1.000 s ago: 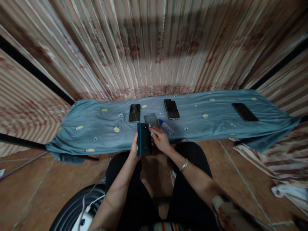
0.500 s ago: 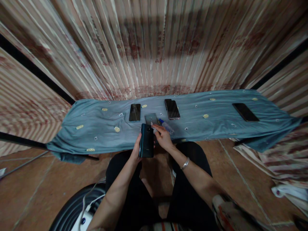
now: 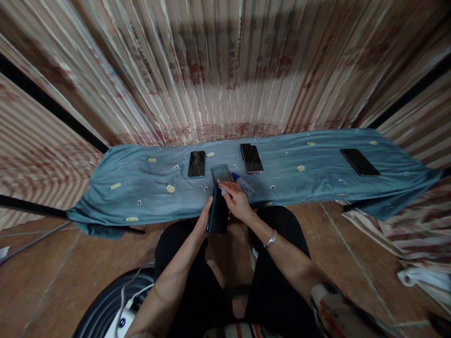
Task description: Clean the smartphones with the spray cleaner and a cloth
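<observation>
A wall of pleated, striped curtain [image 3: 225, 70] with faded red print fills the far side of the room, and a brown tiled floor [image 3: 52, 281] spreads below. Across the middle runs a long, narrow surface draped in a blue-grey cloth [image 3: 141, 188] dotted with small yellow motifs; its cloth hangs over the near edge and sags at both ends, and wide bare stretches lie left and right of the middle. On it, well apart at the far right, lies a black phone [image 3: 359, 162]; nearer the middle lie a second phone [image 3: 252, 158] and a third phone [image 3: 196, 163], both screen up with their long axes running near to far. Between those two sit a grey rectangular piece [image 3: 221, 173] and, just right of it, a small clear bottle with a blue cap [image 3: 243, 185], lying tilted. At the near edge of the cloth the dark green phone [image 3: 217, 213] is held up off the surface, turned edge-on, its long axis running near to far with the far end tipped slightly left. The left hand [image 3: 206, 218] clasps its left side from below. The right hand [image 3: 237, 199] pinches at its far end, fingertips touching the top corner; a bracelet [image 3: 270, 240] circles that wrist.
</observation>
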The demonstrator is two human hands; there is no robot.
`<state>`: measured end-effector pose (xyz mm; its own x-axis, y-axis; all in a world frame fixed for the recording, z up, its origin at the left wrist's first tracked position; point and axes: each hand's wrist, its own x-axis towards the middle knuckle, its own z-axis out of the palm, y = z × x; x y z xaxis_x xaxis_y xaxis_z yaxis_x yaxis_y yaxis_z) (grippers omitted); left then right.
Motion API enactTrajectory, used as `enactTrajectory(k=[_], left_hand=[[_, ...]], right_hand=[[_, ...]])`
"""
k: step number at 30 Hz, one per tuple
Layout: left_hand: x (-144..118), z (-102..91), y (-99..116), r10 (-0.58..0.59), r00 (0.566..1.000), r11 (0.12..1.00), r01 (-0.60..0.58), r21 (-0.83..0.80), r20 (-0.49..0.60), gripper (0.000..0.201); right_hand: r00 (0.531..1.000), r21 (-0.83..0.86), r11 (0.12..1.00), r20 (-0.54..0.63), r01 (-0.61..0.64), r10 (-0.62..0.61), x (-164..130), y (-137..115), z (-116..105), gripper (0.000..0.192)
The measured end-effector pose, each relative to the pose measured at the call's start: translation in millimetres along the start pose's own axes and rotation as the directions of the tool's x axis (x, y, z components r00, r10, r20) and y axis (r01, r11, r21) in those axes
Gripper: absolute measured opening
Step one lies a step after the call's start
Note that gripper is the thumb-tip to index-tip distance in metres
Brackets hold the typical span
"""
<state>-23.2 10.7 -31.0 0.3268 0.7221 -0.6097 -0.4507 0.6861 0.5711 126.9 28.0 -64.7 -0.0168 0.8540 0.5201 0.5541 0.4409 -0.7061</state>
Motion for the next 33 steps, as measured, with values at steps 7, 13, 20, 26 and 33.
enactTrajectory(k=[7,13,20,26,33], left_hand=[[3,6.0,-4,0.024,0.999,0.998,-0.022,0.051,-0.037,0.043],[3,9.9,-5,0.082,0.995,0.997,-0.081,0.020,-0.054,0.050],[14,3.2,-5,0.169,0.985,0.983,-0.171,-0.065,-0.048,0.044],[20,-5.2,-4,0.226,0.971,0.974,-0.228,-0.009,-0.080,0.042],[24,-16.2,-3,0.141,0.990,0.988,-0.142,-0.057,-0.024,0.045]], right_hand=[[0.994,-0.115,0.988,0.061,0.101,-0.094,-3,-6,-3,0.048],[0.979,-0.192,0.962,0.092,0.197,-0.182,-4,-12,-1,0.048],[0.956,-0.144,0.951,0.145,0.274,-0.254,-13,-25,5,0.051],[0.942,-0.125,0.940,0.155,0.318,-0.298,-22,-34,8,0.048],[0.926,-0.093,0.930,0.167,0.356,-0.338,-30,-44,7,0.048]])
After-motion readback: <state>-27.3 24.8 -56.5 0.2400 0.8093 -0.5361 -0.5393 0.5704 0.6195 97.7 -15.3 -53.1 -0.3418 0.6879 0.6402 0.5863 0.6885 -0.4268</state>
